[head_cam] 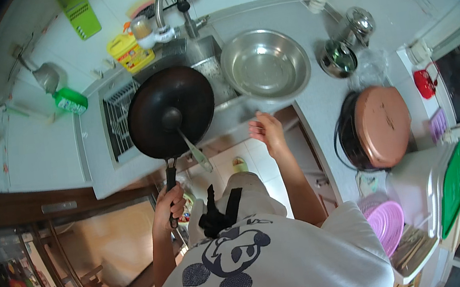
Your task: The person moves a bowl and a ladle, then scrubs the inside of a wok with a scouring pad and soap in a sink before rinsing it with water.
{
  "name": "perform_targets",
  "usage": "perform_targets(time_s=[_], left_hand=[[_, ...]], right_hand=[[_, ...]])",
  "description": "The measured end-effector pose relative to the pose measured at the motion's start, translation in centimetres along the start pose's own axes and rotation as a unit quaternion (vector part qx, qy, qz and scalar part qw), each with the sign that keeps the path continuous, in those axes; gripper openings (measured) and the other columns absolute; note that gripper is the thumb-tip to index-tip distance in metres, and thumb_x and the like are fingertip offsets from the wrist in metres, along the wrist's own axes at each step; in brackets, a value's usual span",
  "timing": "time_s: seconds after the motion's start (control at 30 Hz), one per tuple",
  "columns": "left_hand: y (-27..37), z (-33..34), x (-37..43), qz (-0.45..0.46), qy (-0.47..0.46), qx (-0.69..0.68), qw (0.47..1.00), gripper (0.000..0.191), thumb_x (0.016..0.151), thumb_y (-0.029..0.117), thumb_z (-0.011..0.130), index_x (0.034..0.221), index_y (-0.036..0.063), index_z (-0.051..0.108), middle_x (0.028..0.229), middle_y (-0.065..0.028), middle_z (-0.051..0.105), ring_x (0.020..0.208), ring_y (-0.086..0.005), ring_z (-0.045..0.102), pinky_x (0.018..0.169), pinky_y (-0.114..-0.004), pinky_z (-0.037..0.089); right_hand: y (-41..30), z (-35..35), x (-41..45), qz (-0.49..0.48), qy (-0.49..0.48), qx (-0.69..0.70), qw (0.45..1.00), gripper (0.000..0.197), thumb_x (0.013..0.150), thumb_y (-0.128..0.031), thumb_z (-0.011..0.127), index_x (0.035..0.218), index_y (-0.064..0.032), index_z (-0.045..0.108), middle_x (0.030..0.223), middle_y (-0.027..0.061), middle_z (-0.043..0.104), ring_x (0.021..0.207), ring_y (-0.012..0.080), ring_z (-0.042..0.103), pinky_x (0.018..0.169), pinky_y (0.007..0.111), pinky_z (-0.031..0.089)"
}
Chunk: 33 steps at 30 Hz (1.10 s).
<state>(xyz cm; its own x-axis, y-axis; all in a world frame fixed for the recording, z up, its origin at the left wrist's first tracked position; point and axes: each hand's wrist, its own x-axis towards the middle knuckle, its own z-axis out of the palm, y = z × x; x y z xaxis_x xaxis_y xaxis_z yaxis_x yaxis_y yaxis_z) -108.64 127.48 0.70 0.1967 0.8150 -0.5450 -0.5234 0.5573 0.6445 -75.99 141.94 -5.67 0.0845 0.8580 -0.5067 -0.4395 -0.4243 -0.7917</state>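
My left hand (169, 204) grips the black handle of a dark wok (147, 111), held over the left part of the sink. A ladle (172, 118) rests with its bowl inside the wok, its handle hanging over the near rim. My right hand (269, 130) holds nothing; its fingers are loosely curled, near the counter's front edge. Beyond it a wide stainless steel basin (265, 67) with clear liquid stands at the sink's right side. Behind the wok, the steel sink (215, 80) shows in part, with a faucet (160, 11) above it.
A wire dish rack (120, 118) lies left of the wok. A yellow bottle (129, 52) and a green bottle (71, 101) stand behind and left. On the right are a steel pot (337, 59), a copper-coloured electric pan (384, 125), a pink basket (385, 225) and a green-lidded container (454, 188).
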Motion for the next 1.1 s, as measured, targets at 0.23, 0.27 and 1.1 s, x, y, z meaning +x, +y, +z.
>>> perform_targets(time_s=[0.23,0.27,1.1], left_hand=[[3.4,-1.1,8.6,-0.024,0.049,0.000,0.999,0.010,0.095,0.014,0.055,0.101,0.0088,0.049,0.064,0.0036,0.039,0.041,-0.0021,0.033,0.031,-0.018,0.026],[3.9,-0.9,9.4,-0.036,0.045,0.006,0.998,0.012,0.094,0.015,0.056,0.099,0.0089,0.047,0.064,0.0033,0.039,0.041,-0.0025,0.034,0.033,-0.018,0.027],[10.7,-11.2,17.8,-0.140,-0.061,0.070,0.986,0.019,0.094,0.016,0.057,0.086,0.0112,0.040,0.062,0.0037,0.038,0.043,-0.0031,0.034,0.034,-0.019,0.027]], right_hand=[[-1.6,-2.0,10.6,-0.045,0.102,0.222,0.969,0.038,0.091,-0.032,0.063,0.115,-0.0030,0.055,0.104,0.0098,0.062,0.093,0.0224,0.063,0.071,0.033,0.058],[-2.0,-2.2,10.6,-0.048,0.138,0.180,0.973,0.030,0.092,-0.022,0.060,0.115,-0.0028,0.055,0.106,0.0097,0.062,0.093,0.0224,0.064,0.068,0.033,0.060],[-4.9,9.9,2.7,-0.029,0.178,-0.076,0.981,0.035,0.086,-0.005,0.052,0.115,0.0146,0.047,0.090,0.0206,0.063,0.066,0.0238,0.067,0.045,0.030,0.058]])
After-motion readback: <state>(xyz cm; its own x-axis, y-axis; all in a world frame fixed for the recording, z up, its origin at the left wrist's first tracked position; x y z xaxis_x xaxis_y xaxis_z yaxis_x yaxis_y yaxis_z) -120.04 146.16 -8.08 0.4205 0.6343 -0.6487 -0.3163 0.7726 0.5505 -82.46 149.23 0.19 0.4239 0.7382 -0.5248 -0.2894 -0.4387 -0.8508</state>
